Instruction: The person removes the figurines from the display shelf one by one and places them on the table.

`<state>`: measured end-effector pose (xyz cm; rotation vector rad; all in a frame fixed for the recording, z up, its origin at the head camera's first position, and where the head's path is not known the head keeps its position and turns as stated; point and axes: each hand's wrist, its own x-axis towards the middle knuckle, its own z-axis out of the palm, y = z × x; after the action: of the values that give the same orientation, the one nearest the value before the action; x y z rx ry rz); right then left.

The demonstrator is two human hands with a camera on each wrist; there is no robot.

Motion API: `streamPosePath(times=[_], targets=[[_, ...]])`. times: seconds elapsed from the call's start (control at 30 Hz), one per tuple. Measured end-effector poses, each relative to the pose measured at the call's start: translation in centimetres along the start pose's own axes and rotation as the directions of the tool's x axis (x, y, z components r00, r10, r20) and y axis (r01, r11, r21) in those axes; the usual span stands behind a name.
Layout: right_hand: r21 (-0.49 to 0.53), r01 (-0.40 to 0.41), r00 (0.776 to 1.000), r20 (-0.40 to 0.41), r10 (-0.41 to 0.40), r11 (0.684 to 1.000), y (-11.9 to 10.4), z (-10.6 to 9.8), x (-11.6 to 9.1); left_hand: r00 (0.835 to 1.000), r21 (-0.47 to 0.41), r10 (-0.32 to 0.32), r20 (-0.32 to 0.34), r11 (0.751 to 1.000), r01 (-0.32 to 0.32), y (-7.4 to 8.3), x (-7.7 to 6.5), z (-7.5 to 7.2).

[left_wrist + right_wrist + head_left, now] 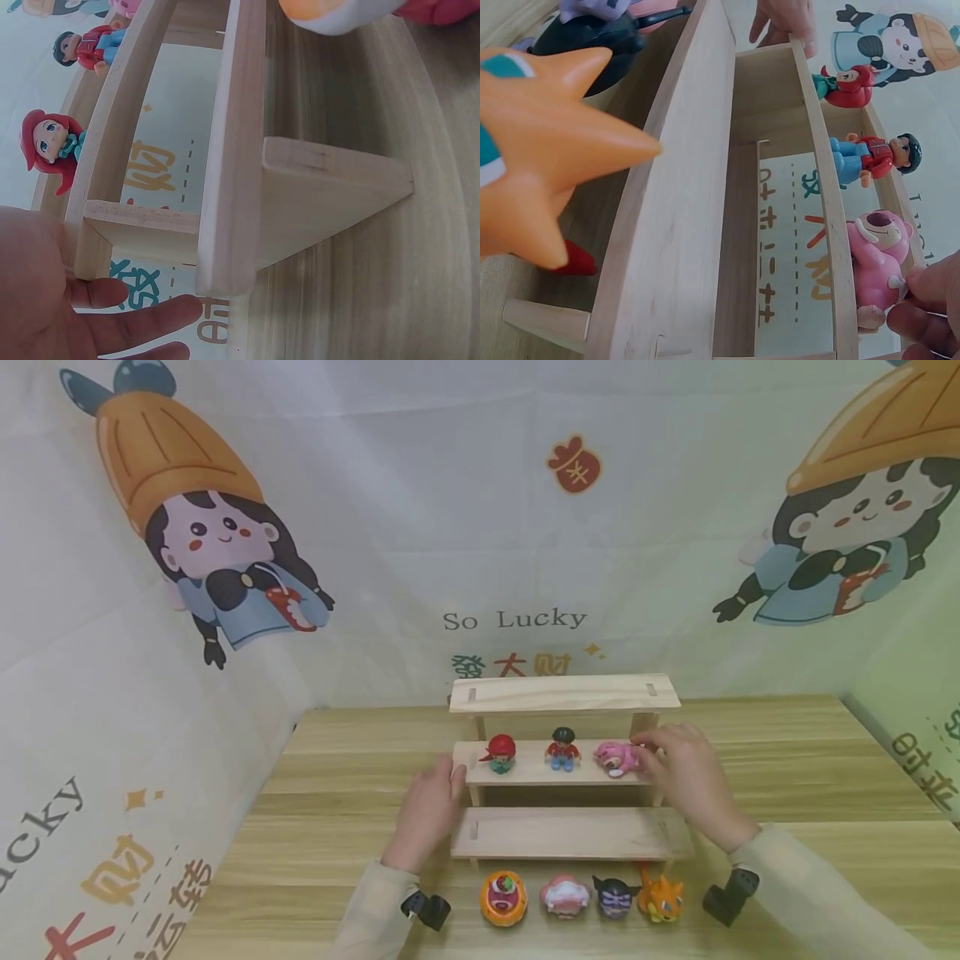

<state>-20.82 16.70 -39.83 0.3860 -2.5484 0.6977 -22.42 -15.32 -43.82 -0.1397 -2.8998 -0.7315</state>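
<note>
My right hand (693, 781) pinches a pink bear figurine (618, 759) between thumb and fingertips at the right end of the middle step of a wooden display rack (570, 832). In the right wrist view the bear (879, 259) sits upright, face up toward the camera's right. My left hand (431, 810) rests against the left end of that middle step, its fingers (146, 326) stretched out straight. Between the hands on the same step stand a red-haired figurine (501, 753) and a black-haired figurine (562, 750) in red jacket and blue trousers.
In front of the rack, several toys stand on the wooden table (322, 827): an orange round one (503, 899), a pink-and-white one (566, 897), a black-and-purple one (616, 897) and an orange spiky-eared one (662, 900). A printed cloth (390, 527) hangs behind.
</note>
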Motion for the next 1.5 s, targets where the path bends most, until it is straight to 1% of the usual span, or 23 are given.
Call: streamPosePath(times=[0.27, 0.47, 0.63, 0.83, 1.03, 1.2, 1.3, 1.4, 1.5], targets=[[0.049, -0.038, 0.999, -0.011, 0.039, 0.998, 0.2, 0.3, 0.3, 1.0, -0.009, -0.002, 0.002, 1.0, 0.002, 0.3, -0.1, -0.1], [0.08, -0.074, 0.997, -0.009, 0.075, 0.994, 0.6, 0.1, -0.2, 1.0, -0.011, -0.019, 0.019, 1.0, 0.019, 0.3, -0.1, 0.1], [0.089, -0.069, 0.997, -0.023, 0.071, 0.994, 0.4, -0.4, -1.0, 1.0, -0.005, -0.02, 0.022, 1.0, 0.02, 0.2, -0.1, 0.3], [0.108, -0.055, 0.998, -0.026, 0.058, 0.993, -0.6, -1.3, -2.9, 1.0, -0.008, -0.011, 0.024, 1.0, 0.012, 0.1, -0.2, 0.3], [0.108, -0.007, 0.996, -0.084, 0.016, 0.994, -1.6, -1.6, -5.1, 1.0, 0.0, -0.008, 0.014, 1.0, 0.008, -0.1, 0.0, 0.1], [0.091, 0.026, 0.99, -0.14, -0.013, 0.996, -1.9, -1.5, -7.2, 1.0, -0.005, -0.005, 0.012, 1.0, 0.005, -0.1, 0.0, 0.2], [0.1, 0.0, 0.991, -0.133, 0.013, 0.995, -2.1, -1.7, -8.4, 1.0, -0.004, -0.002, 0.012, 1.0, 0.002, 0.0, 0.0, 0.2], [0.112, -0.041, 0.994, -0.1, 0.052, 0.993, -2.3, -1.9, -9.6, 1.0, 0.002, -0.001, 0.011, 1.0, 0.001, 0.1, 0.0, 0.2], [0.122, -0.022, 0.995, -0.098, 0.034, 0.992, -2.3, -2.0, -10.8, 1.0, -0.002, 0.001, 0.011, 1.0, -0.001, 0.2, 0.0, 0.1]])
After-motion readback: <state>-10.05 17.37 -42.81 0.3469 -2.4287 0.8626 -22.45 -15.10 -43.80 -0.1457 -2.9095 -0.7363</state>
